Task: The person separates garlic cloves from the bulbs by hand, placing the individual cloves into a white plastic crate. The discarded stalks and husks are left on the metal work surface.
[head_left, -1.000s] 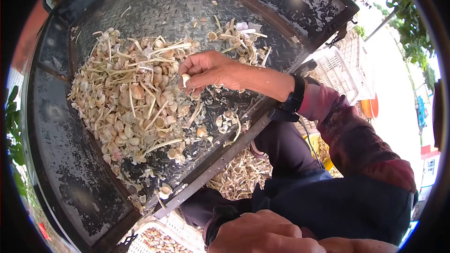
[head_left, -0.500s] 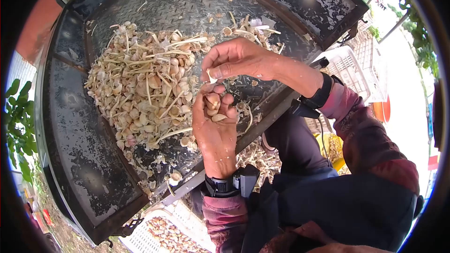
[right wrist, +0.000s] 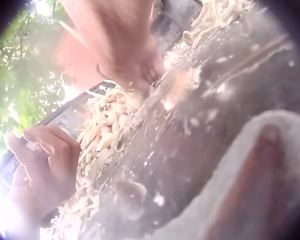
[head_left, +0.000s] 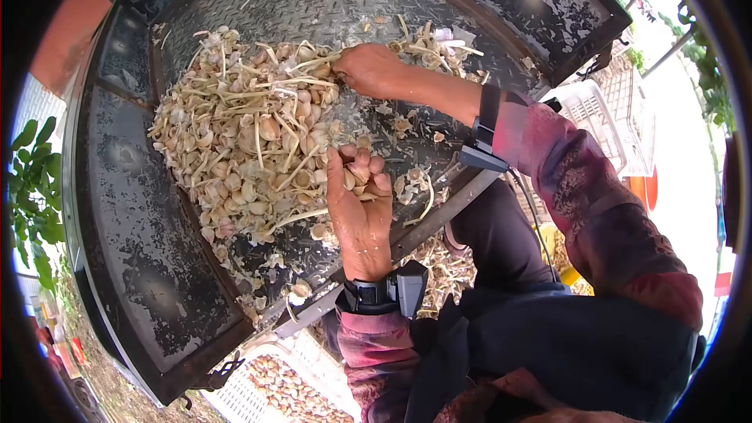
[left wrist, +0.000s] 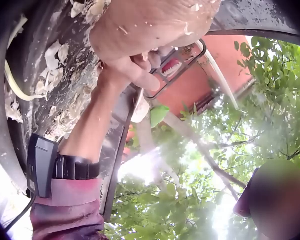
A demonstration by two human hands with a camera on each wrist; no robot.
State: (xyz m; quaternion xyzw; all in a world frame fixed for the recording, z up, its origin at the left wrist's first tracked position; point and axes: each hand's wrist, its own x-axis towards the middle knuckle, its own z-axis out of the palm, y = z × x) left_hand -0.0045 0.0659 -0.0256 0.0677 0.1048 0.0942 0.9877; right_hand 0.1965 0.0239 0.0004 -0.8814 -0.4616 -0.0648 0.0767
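A heap of garlic (head_left: 258, 129), loose cloves mixed with dry stalks and skins, lies on the dark metal truck bed. My left hand (head_left: 360, 227) is palm up at the heap's near right side, its fingers curled round several garlic cloves (head_left: 359, 170). At the heap's upper right edge is my right hand (head_left: 372, 70), knuckles up and fingers bent down onto the garlic. Its fingertips are hidden in the head view and blurred in the right wrist view, so I cannot tell what they hold.
Scraps of skin and stalk (head_left: 439, 47) lie right of the heap. A raised metal side wall (head_left: 149, 266) bounds the bed at left. Below the near edge stands a white crate (head_left: 270, 356) of cloves. Another white crate (head_left: 583, 113) stands at right.
My left hand came up from the bottom edge with cloves in its palm. My right hand brought a pale clove-like piece over it, then moved back to the heap, that piece no longer showing.
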